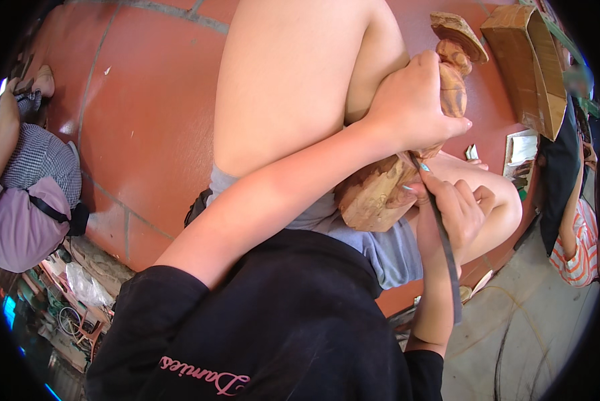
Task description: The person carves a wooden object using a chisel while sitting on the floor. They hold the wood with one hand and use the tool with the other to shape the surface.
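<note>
A carved wooden figure (453,97) with swirling brown grain leans across my lap, its thick block base (373,204) towards my body and its wide flat top pointing away. My left hand (410,103) is closed round the figure's middle and hides part of it. In my right hand (459,207) is a long, flat, dark file (445,250). Its tip touches or nearly touches the wood just above the base, while the other end runs back along my right forearm. My right thumb lies close to the base; whether it presses on the wood I cannot tell.
I sit on a red tiled floor (146,100). An open cardboard box (524,67) lies at the far right, with white paper pieces (522,148) nearer. One person (36,160) sits at the left, another (575,234) at the right edge. Grey concrete (534,314) borders the tiles.
</note>
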The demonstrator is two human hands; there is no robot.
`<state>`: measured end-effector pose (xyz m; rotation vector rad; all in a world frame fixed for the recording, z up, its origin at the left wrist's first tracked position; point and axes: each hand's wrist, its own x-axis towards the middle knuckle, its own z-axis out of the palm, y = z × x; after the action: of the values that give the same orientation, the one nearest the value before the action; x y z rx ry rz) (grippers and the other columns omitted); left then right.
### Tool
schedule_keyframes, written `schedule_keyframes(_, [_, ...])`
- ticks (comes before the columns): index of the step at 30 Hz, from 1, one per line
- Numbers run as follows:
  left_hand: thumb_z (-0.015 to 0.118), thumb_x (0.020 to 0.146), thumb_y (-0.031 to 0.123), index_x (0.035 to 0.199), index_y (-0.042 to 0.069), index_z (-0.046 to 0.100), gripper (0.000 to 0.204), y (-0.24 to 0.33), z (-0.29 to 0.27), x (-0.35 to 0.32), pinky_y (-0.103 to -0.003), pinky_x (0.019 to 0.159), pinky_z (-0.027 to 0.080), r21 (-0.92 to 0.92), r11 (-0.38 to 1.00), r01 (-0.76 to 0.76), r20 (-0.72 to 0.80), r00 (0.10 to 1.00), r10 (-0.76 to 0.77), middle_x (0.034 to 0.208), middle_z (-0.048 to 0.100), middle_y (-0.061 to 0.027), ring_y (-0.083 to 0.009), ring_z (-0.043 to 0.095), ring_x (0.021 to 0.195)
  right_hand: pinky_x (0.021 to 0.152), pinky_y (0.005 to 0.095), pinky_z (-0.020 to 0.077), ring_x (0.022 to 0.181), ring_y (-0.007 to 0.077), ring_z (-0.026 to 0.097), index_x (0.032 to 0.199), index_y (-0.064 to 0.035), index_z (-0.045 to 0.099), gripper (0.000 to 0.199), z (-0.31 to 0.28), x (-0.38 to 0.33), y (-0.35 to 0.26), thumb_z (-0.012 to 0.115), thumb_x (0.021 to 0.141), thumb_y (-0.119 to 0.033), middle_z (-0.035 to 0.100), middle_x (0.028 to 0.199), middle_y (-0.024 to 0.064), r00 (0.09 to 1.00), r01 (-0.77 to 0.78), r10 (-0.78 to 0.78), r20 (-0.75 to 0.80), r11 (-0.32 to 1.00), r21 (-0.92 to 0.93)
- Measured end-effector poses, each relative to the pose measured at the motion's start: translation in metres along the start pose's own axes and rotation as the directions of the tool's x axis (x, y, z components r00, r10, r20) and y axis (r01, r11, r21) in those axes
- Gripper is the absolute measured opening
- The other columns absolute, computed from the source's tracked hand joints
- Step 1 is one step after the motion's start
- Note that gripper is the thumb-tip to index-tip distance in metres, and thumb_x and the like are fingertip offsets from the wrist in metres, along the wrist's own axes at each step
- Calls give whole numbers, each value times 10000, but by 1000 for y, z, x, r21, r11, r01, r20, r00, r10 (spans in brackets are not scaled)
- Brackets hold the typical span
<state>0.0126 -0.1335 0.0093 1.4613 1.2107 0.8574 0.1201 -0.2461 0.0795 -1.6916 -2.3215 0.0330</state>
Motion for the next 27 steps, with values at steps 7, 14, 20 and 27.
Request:
schedule_keyframes(7, [843, 637, 379, 1062, -29, 485, 690, -7, 0, -4, -398, 859, 493, 0, 1000, -30, -13, 999, 30, 1004, 645, -211, -337, 643, 962, 694, 300, 312, 554, 136, 459, 881, -61, 742, 171, -7, 6, 14, 781, 727, -127, 610, 626, 8, 968, -244, 203, 147, 894, 376])
schedule_keyframes(14, [847, 634, 386, 1073, -29, 490, 702, 6, 7, 5, -392, 867, 496, 8, 999, -32, 2, 999, 32, 1030, 646, -217, -336, 647, 978, 680, 293, 316, 547, 136, 449, 881, -44, 732, 200, -8, -5, 13, 793, 700, -101, 588, 617, 2, 990, -136, 130, 48, 973, 185])
schedule_keyframes(20, [846, 634, 394, 1069, -25, 498, 698, -2, 10, 5, -392, 863, 498, 8, 999, -42, -5, 999, 42, 1019, 650, -208, -327, 650, 972, 702, 290, 322, 578, 135, 466, 908, -57, 739, 222, -6, 1, 52, 797, 706, -131, 638, 672, 3, 941, -310, 228, 248, 874, 373])
schedule_keyframes(27, [857, 624, 396, 1091, -22, 493, 724, 7, 19, 19, -389, 869, 497, 6, 998, -59, -9, 998, 59, 1025, 652, -200, -315, 651, 980, 657, 287, 299, 565, 128, 432, 904, -69, 744, 230, -5, -8, 47, 803, 698, -151, 577, 623, -10, 986, -163, 165, 19, 946, 279])
